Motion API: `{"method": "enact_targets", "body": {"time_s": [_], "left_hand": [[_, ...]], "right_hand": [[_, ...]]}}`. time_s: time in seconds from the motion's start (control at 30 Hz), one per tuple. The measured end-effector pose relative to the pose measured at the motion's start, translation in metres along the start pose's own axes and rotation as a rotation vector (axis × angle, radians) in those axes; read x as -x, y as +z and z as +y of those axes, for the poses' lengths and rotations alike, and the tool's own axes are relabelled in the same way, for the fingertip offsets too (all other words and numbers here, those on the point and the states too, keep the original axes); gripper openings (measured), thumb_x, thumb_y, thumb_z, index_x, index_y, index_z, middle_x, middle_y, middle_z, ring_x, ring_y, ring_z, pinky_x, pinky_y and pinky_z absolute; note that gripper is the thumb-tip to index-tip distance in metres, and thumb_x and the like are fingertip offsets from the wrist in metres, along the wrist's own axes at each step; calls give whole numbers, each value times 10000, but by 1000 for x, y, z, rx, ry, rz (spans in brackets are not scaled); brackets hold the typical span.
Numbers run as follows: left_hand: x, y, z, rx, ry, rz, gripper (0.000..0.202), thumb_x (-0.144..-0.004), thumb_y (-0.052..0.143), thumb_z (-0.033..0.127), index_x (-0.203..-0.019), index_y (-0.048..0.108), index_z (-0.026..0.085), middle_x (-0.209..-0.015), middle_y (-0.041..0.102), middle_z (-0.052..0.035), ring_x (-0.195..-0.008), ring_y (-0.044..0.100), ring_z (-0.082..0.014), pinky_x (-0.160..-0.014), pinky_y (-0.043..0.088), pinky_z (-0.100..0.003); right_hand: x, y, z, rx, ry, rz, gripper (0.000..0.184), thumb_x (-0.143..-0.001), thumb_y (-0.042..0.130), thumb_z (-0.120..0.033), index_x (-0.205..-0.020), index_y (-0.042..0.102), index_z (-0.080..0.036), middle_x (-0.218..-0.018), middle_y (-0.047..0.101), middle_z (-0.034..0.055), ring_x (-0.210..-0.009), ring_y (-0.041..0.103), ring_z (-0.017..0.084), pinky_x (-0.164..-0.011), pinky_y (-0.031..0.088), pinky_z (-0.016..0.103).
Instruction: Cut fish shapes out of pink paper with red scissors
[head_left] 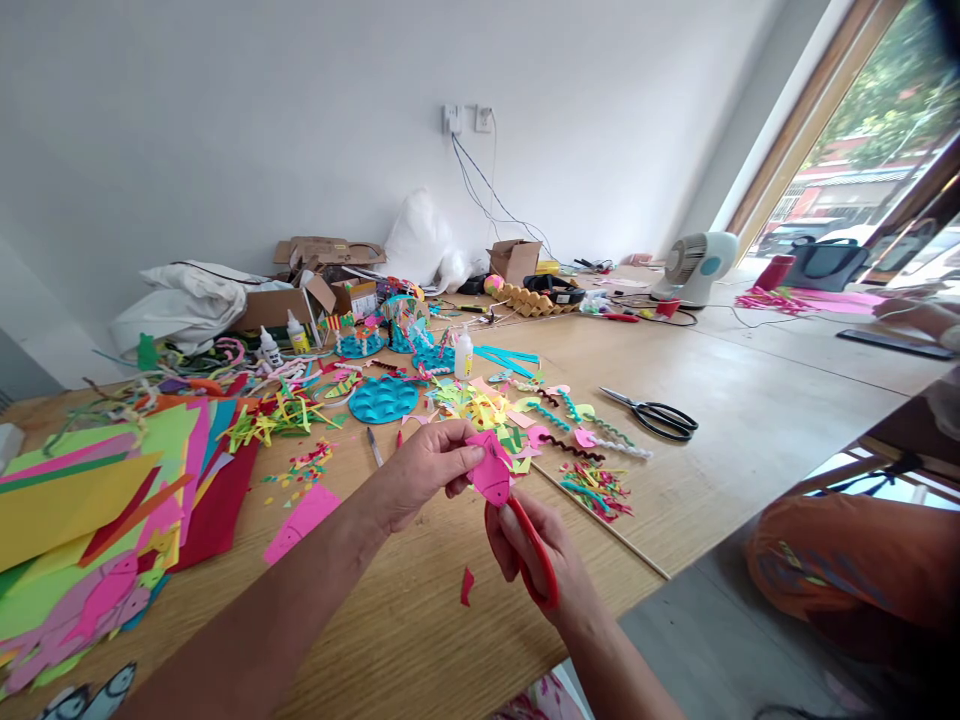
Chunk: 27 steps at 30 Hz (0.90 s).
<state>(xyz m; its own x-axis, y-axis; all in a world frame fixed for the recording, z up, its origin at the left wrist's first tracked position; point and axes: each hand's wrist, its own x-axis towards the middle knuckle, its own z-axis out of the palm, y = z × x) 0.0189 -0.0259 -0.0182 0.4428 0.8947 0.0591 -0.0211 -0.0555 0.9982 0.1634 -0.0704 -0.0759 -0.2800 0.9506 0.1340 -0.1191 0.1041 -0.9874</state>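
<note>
Between the thumb and fingers of my left hand [435, 470] is a pink paper fish [493, 478] with drawn lines on it. My right hand [544, 550] grips a pair of red-handled scissors [541, 560], with fingers through the loops. The scissor blades are hidden behind the paper, so I cannot see how far apart they are. Below the hands lies a small red paper scrap [466, 586]. To the left, beside my forearm, a pink paper piece [302, 522] with drawn lines rests on the table.
Stacked coloured paper [75, 510] covers the left side. Black-handled scissors [651, 412] and a wooden stick [600, 520] lie to the right. Glue bottles [463, 355], paper scraps [480, 405] and a blue scalloped disc [383, 399] are ahead. A fan [697, 268] stands farther back; another person's hand [919, 318] is far right.
</note>
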Motion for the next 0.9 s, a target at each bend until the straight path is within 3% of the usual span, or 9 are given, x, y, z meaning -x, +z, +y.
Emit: {"method": "enact_targets", "body": {"time_s": [0.5, 0.9], "left_hand": [[1, -2, -1, 61, -41, -29, 180, -737, 590, 308, -679, 529, 149, -547, 497, 41, -456, 418, -53, -427, 307, -169], [0, -1, -5, 99, -40, -17, 170, -754, 582, 283, -675, 516, 148, -526, 506, 44, -428, 422, -44, -406, 322, -152]], "right_hand": [[-2, -7, 9, -23, -2, -104, 403, -821, 474, -551, -647, 472, -188, -423, 435, -64, -368, 335, 79, -389, 246, 216], [-2, 1, 9, -55, 2, -13, 443, -778, 513, -588, -600, 448, -187, -405, 375, -83, -337, 282, 57, -367, 203, 205]]}}
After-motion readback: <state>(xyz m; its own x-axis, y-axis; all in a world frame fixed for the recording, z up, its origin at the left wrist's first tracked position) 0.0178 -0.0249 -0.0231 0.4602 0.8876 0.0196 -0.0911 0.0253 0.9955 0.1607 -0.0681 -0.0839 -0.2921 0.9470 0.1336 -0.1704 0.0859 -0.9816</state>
